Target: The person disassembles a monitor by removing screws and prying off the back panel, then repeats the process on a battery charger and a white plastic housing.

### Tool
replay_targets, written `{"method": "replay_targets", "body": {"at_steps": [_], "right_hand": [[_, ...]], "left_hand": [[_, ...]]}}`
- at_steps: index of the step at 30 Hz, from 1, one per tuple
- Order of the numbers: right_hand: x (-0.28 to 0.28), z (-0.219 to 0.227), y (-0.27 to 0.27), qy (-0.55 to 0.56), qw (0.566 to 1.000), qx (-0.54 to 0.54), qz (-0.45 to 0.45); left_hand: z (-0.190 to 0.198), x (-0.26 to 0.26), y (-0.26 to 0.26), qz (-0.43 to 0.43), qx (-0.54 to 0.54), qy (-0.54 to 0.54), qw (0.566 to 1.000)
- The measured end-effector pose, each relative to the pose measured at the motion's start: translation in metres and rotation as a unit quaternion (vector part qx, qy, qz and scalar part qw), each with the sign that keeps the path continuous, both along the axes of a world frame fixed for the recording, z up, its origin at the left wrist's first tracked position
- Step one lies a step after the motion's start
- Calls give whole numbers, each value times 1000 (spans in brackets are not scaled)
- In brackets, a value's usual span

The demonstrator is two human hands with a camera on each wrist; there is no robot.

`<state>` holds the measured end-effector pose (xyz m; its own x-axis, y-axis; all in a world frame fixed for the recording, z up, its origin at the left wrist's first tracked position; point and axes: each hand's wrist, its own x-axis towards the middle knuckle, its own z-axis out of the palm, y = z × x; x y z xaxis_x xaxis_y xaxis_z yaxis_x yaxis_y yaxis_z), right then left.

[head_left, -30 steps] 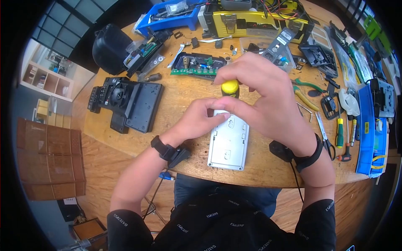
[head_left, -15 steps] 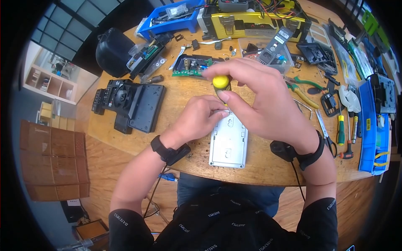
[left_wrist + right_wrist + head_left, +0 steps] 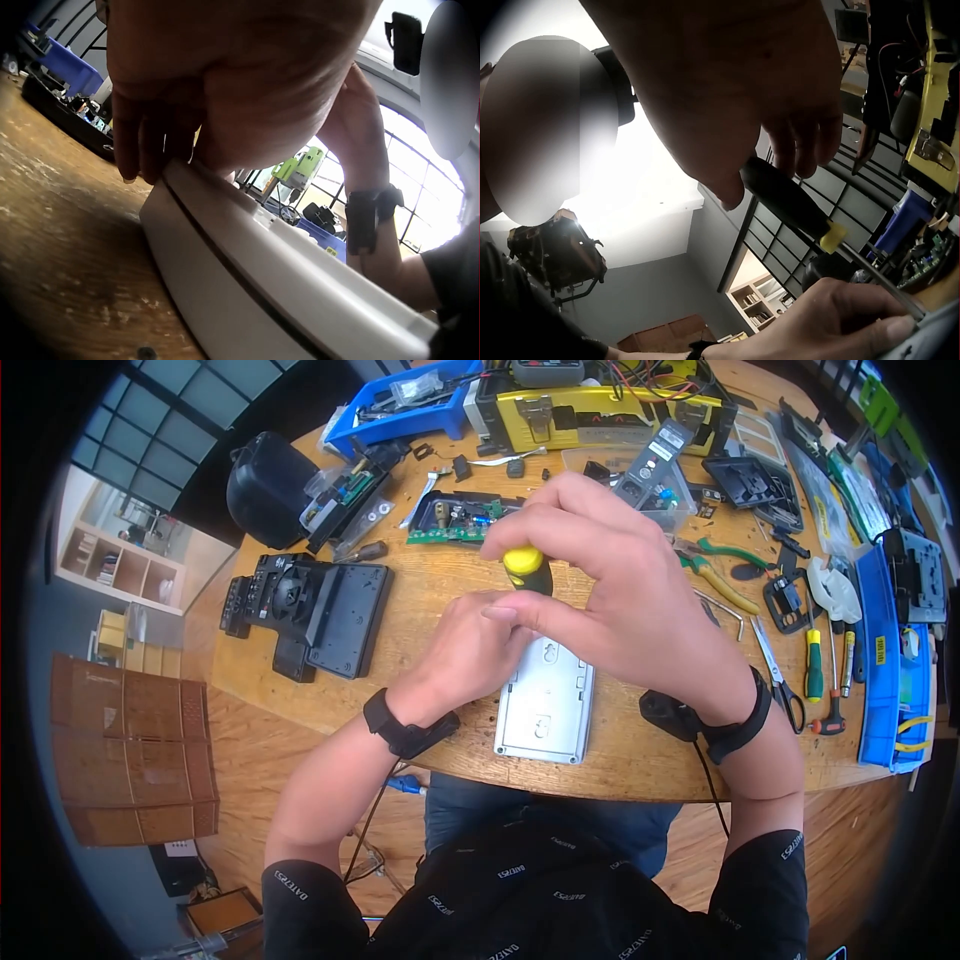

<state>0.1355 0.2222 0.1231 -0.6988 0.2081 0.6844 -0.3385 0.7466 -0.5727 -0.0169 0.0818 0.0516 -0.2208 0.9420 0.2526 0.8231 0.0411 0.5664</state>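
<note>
In the head view, a white plastic casing [image 3: 545, 710] lies on the wooden table with its keyhole-slotted side up. My right hand [image 3: 620, 570] arches over a screwdriver [image 3: 524, 560] with a yellow end cap and grips its handle. The right wrist view shows the dark handle, a yellow collar and the metal shaft slanting down to the casing's end. At that far end my left hand [image 3: 460, 650] holds the casing, thumb and forefinger beside the shaft's tip. Its other fingers [image 3: 154, 142] hang over the casing's end in the left wrist view. The screwdriver's tip is hidden.
Beyond the hands lies a green circuit board [image 3: 440, 536] in a black shell. A black desk-phone-like base [image 3: 345, 615] stands left. Scissors [image 3: 775, 670], pliers [image 3: 730, 592] and a green screwdriver [image 3: 814, 665] lie right, beside a blue bin [image 3: 880, 690]. A yellow toolbox [image 3: 600, 420] stands behind.
My right thumb has come off the side of the screwdriver handle and now stretches left, across my left hand. The screwdriver's cap sits farther left than a second ago. The casing has hardly moved.
</note>
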Motion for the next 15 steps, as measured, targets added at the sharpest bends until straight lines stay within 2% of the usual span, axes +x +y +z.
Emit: {"method": "replay_targets", "body": {"at_steps": [3,6,15], "right_hand": [[0,0,0,-30,1000,7,0],[-3,-3,0,13,1000,-1,4],[1,3,4,48,999,3,-16]], "left_hand": [[0,-2,0,-3,-14,2,1000],[-4,-5,2,1,-38,17,999],[23,-8,-7,18,13,-26,999]]}}
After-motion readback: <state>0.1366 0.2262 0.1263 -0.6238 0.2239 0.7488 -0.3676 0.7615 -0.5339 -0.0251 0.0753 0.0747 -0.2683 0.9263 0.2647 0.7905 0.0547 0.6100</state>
